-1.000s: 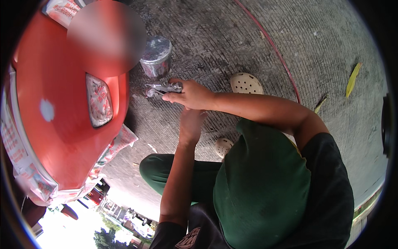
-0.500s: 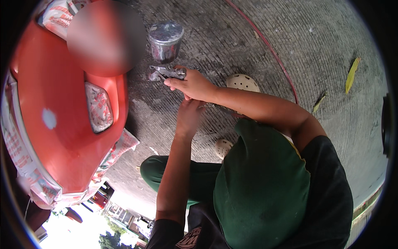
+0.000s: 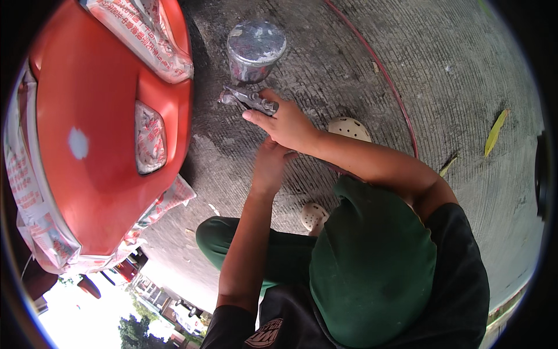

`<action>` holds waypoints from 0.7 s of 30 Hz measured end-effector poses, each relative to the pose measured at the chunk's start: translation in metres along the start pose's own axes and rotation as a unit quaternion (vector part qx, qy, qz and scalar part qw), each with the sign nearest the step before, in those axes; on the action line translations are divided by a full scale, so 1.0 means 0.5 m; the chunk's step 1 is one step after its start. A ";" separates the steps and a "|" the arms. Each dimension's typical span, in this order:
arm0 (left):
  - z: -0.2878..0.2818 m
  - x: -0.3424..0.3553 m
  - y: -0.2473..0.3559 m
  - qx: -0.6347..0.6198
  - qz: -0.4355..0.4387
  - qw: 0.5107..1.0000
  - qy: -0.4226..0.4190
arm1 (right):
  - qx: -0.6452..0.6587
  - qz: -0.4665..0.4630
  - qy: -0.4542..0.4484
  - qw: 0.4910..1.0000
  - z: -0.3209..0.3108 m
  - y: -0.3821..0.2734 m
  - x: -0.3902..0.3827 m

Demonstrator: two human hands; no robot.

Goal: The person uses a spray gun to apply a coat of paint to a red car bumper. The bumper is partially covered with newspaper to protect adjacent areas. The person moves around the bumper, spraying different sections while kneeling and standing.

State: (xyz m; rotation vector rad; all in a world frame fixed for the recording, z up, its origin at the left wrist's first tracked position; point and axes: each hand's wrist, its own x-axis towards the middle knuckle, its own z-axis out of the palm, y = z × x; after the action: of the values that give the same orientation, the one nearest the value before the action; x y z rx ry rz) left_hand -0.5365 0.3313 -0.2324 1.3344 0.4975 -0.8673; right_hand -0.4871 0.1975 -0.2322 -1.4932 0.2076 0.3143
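Observation:
My right hand (image 3: 289, 123) grips a silver, paint-smudged spray gun (image 3: 253, 100), with a lidded metal cup (image 3: 257, 51) at its upper end. Just below, my left hand (image 3: 270, 164) is blurred, its fingers curled under the right hand; what they hold is hidden. Left of the gun stands a red car bumper (image 3: 87, 192) with a pale patch (image 3: 78, 143), masking paper (image 3: 146, 35) along its edges and a covered opening (image 3: 150, 136).
Ribbed concrete ground (image 3: 453, 93) carries a red hose (image 3: 393, 87) and yellowish leaves (image 3: 495, 132). My beige perforated clogs (image 3: 349, 128) and green-trousered knee (image 3: 215, 238) are beneath me. A sunlit street with vehicles (image 3: 189, 314) appears at lower left.
The spray gun and its cup have risen and shifted rightward in the picture, my right hand with them. My left hand stays beneath it. The view has shifted slightly.

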 end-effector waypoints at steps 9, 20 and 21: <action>0.016 -0.083 0.029 -0.022 0.015 1.000 0.010 | -0.010 0.007 -0.088 0.996 0.009 -0.080 -0.037; 0.013 -0.101 0.050 -0.044 0.057 0.997 0.017 | -0.031 0.019 -0.104 0.994 0.032 -0.116 -0.017; 0.016 -0.101 0.053 -0.051 0.058 0.997 0.017 | -0.029 0.018 -0.094 0.995 0.033 -0.115 -0.018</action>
State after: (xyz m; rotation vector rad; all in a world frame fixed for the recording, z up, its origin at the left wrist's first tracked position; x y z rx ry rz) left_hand -0.5476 0.3366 -0.1762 1.2730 0.4798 -0.7155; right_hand -0.4774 0.2105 -0.1738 -1.5075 0.0760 0.4903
